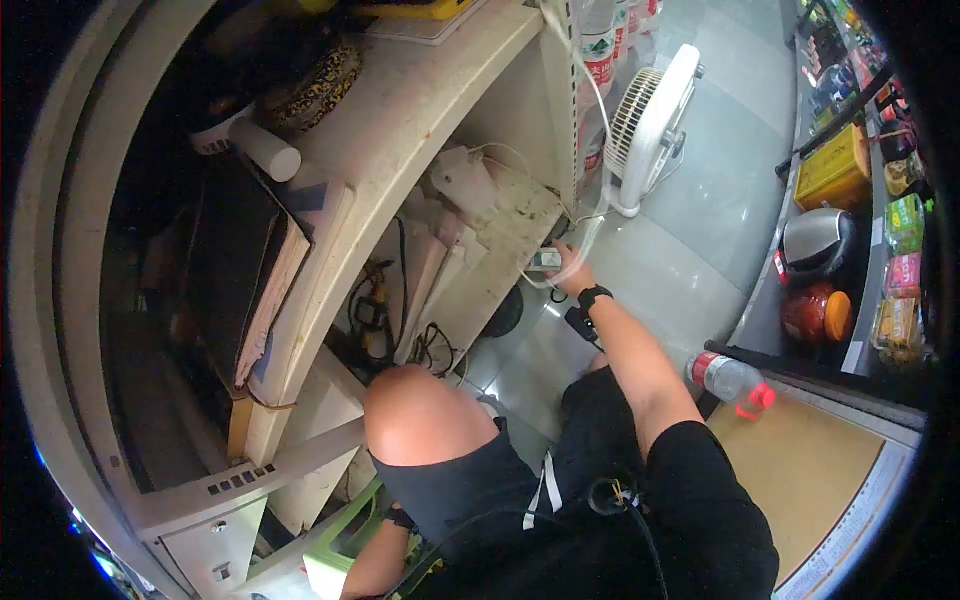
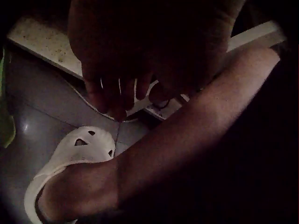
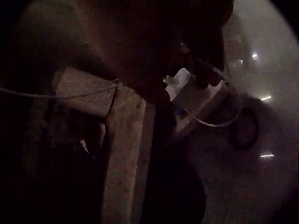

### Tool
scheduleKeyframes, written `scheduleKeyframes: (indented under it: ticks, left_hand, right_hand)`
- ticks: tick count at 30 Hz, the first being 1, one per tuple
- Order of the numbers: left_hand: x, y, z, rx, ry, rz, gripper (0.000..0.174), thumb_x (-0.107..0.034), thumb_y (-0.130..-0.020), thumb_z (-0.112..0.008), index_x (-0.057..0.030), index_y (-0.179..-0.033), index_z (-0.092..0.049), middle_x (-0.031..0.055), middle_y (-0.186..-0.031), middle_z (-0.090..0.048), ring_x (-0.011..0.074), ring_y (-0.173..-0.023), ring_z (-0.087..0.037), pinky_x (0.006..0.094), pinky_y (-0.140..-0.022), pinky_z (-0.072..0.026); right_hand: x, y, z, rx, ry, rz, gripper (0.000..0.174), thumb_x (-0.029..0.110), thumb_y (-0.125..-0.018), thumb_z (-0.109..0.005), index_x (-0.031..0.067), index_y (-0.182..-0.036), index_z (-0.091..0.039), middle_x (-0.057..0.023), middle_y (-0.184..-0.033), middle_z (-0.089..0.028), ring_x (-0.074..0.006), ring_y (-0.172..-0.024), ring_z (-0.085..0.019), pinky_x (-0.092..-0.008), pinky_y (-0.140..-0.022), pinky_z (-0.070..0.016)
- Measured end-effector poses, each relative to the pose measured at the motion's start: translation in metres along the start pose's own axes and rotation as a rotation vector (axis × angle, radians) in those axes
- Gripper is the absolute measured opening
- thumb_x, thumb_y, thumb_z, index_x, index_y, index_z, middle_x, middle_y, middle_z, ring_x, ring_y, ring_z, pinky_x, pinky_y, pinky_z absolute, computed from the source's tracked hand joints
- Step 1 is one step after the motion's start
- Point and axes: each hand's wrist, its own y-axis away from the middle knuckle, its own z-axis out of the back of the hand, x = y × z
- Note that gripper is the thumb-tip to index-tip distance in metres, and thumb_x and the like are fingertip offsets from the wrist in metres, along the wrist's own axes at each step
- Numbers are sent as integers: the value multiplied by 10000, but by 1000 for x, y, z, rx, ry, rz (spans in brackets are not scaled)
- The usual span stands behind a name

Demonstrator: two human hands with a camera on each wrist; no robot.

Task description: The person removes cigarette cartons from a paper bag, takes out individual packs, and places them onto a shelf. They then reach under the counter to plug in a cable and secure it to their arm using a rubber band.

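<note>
My right hand [image 1: 572,274] reaches low beside the end of the shelf unit, its fingers and thumb about a pale oblong block [image 1: 545,260] with a greyish-green face. The right wrist view is dark: the hand [image 3: 159,51] comes down from above over the block [image 3: 198,103], and a small white piece [image 3: 177,83] stands up at the thumb side. A thin pale cord [image 3: 219,124] loops round it. In the left wrist view my left hand [image 2: 149,51] hangs with loosely bent fingers, nothing visible in them, above a leg and a white clog [image 2: 86,147]. The head view hides this hand behind my thigh.
A white fan [image 1: 650,130] stands on the tiled floor past my right hand. Papers, cables [image 1: 435,350] and a white box [image 1: 465,180] fill the lower shelf. A plastic bottle [image 1: 730,382] lies on a board at right. A green stool [image 1: 345,530] is at lower left.
</note>
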Motion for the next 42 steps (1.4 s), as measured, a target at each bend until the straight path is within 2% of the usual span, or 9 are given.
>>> scheduleKeyframes:
  ticks: [7,14,20,22,24,27,31,34,42]
  left_hand:
    - [2,19,10,-85,105,82,395,-159,-905,-577,4,-1260,-515,176,-1161,-569,306,-1089,-551,394,-930,-433]
    - [2,27,8,-118,165,150,393,-158,-908,-570,6,-1261,-514,173,-1170,-567,298,-1100,-547,389,-933,-432]
    - [-20,42,-3,-164,7,-28,392,-157,-910,-564,7,-1262,-513,171,-1178,-566,291,-1110,-544,384,-936,-431]
    - [-39,55,-20,-127,-380,-315,386,-165,-897,-576,6,-1238,-523,174,-1187,-565,297,-1116,-543,391,-949,-426]
    - [-64,71,-46,-84,-1108,-875,371,-190,-854,-617,3,-1165,-553,183,-1210,-562,318,-1130,-541,412,-986,-410]
    - [-93,83,-112,341,-1327,-1112,445,-137,-793,-681,12,-1187,-537,214,-1230,-554,366,-1164,-518,447,-997,-401]
    - [-68,22,-203,518,-1255,-861,739,-68,-786,-670,95,-1388,-272,283,-1334,-441,419,-1263,-429,402,-1058,-359]
    - [-32,-23,-217,848,-1051,-663,319,-14,-825,-596,10,-1138,-538,206,-1136,-563,390,-1105,-537,415,-931,-436]
    - [-57,-31,-215,729,-1808,-964,236,-160,-919,-522,-20,-1067,-641,174,-1147,-596,345,-1097,-546,409,-924,-451]
  right_hand:
    - [0,-13,-10,90,93,77,360,114,-737,-695,50,-1080,-606,-191,-1075,-599,-387,-992,-596,-462,-859,-494]
    - [4,23,30,-169,159,-29,680,171,-642,-776,109,-1273,-529,-190,-1249,-534,-356,-1149,-538,-445,-931,-475]
    - [67,54,83,121,-1150,7,418,305,-953,-566,46,-1274,-499,-197,-1375,-466,-332,-1278,-470,-448,-1009,-441]
    - [88,61,98,397,-1801,-132,403,390,-1030,-393,42,-1178,-531,-202,-1230,-576,-311,-1123,-592,-428,-960,-476]
    - [118,86,117,437,-1727,-270,459,450,-1038,-302,46,-1041,-518,-166,-793,-664,-225,-627,-632,-326,-584,-493]
    - [148,125,151,552,-1518,-223,423,414,-1046,-288,51,-1020,-504,-163,-698,-645,-144,-429,-488,-247,-415,-347]
    - [177,170,180,699,-1330,40,304,293,-1038,-384,53,-949,-549,-114,-750,-638,-95,-527,-491,-219,-467,-354]
    - [191,180,206,175,-500,626,289,225,-996,-495,27,-824,-616,-55,-826,-617,-123,-737,-585,-255,-603,-448]
    - [194,171,305,-101,-1885,-33,292,319,-1009,-427,89,-1098,-583,-12,-718,-504,-142,-629,-506,-255,-511,-400]
